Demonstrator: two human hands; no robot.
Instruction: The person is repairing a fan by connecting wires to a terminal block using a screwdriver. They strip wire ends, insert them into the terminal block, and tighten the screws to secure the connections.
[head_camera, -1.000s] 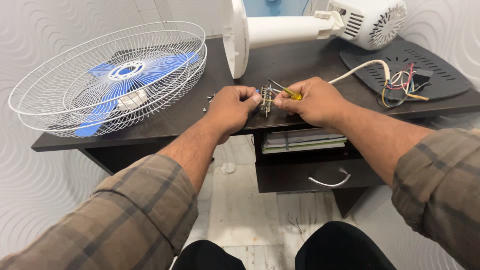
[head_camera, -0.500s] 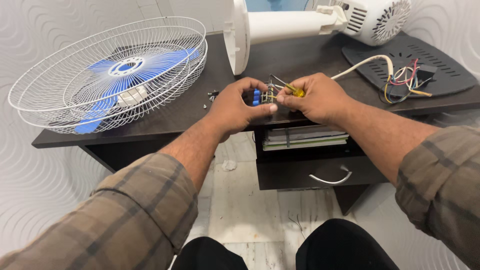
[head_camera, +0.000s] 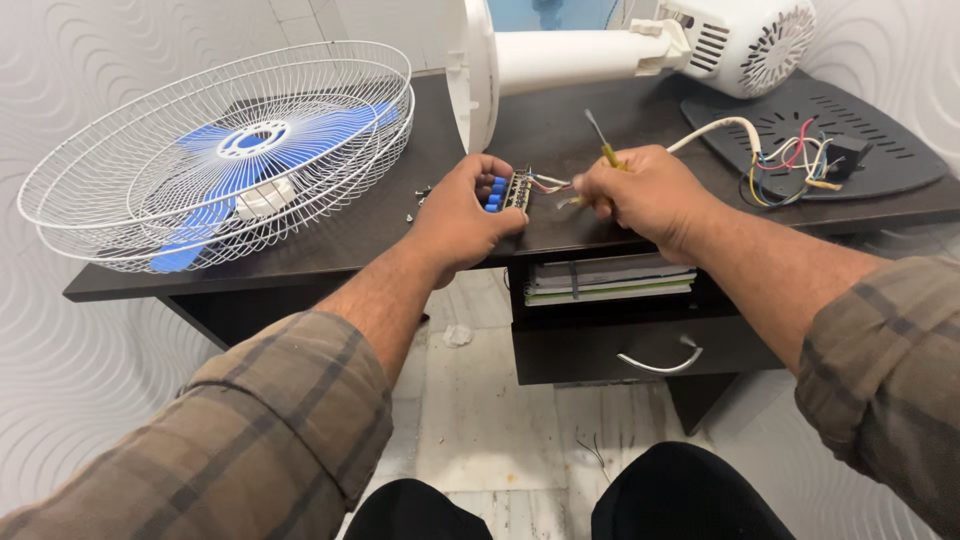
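The screwdriver (head_camera: 603, 152) has been lifted off the switch block (head_camera: 505, 191), now gripped by the left hand (head_camera: 462, 215), right hand (head_camera: 640, 192) closed round the tool, so wires (head_camera: 549, 183) look exposed

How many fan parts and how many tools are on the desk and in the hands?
Fan cage with blue blades: 1
Fan motor on its pole: 1
Dark base cover: 1
Switch block with blue buttons, in the left hand: 1
Screwdriver, in the right hand: 1
Total: 5

Fan cage (head_camera: 215, 150) left on table (head_camera: 380, 225); switch block (head_camera: 508, 190) centre, between hands; motor housing (head_camera: 750, 40) behind right; books (head_camera: 610, 280) under tabletop.
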